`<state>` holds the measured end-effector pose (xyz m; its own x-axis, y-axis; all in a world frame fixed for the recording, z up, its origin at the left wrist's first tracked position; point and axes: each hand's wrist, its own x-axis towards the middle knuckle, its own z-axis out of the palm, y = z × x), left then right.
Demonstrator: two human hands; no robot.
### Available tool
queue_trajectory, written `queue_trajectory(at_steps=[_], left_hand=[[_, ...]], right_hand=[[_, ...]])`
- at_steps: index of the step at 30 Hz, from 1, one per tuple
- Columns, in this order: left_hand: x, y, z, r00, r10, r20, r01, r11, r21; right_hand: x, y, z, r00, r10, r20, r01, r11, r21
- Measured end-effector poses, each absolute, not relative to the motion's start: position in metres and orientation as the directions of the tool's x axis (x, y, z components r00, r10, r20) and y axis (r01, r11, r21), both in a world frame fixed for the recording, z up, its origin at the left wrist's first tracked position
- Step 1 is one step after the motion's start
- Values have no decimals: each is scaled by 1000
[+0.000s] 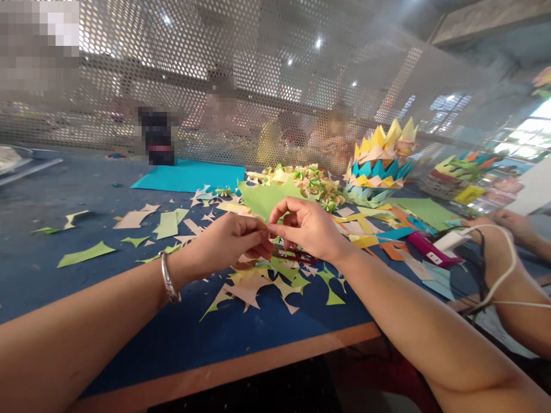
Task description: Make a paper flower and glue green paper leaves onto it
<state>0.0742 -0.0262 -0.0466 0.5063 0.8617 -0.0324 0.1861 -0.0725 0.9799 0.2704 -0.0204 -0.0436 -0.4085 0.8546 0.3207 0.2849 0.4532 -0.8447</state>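
Note:
Fingertips of my left hand (pixel 236 238) and my right hand (pixel 303 226) meet in a pinch above the middle of the table. Whatever they hold between them is too small or too hidden to make out. Behind the fingers rises a sheet of green paper (pixel 271 198), partly covered by them. Under my right hand lies a slim dark red tool (pixel 297 255), largely hidden. Cut scraps of beige paper (pixel 252 291) and green paper (pixel 331 289) spread over the table just below my hands.
A pile of small curled paper pieces (pixel 318 186) lies beyond my hands, near a tiered folded-paper piece (pixel 379 166). Blue paper (pixel 189 176) lies at the back left. A purple power strip (pixel 430 249) with a white cable and another person's arm (pixel 508 275) are at right.

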Motion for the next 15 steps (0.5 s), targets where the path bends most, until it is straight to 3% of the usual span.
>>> queue_trajectory(at_steps=[9, 15], left_hand=[[75, -28, -45, 472, 881, -35, 128, -29, 991], [74, -28, -47, 408, 912, -39, 220, -57, 974]], right_hand=[[271, -19, -44, -412, 825, 387, 242, 508, -826], [271, -19, -43, -421, 824, 379, 264, 511, -818]])
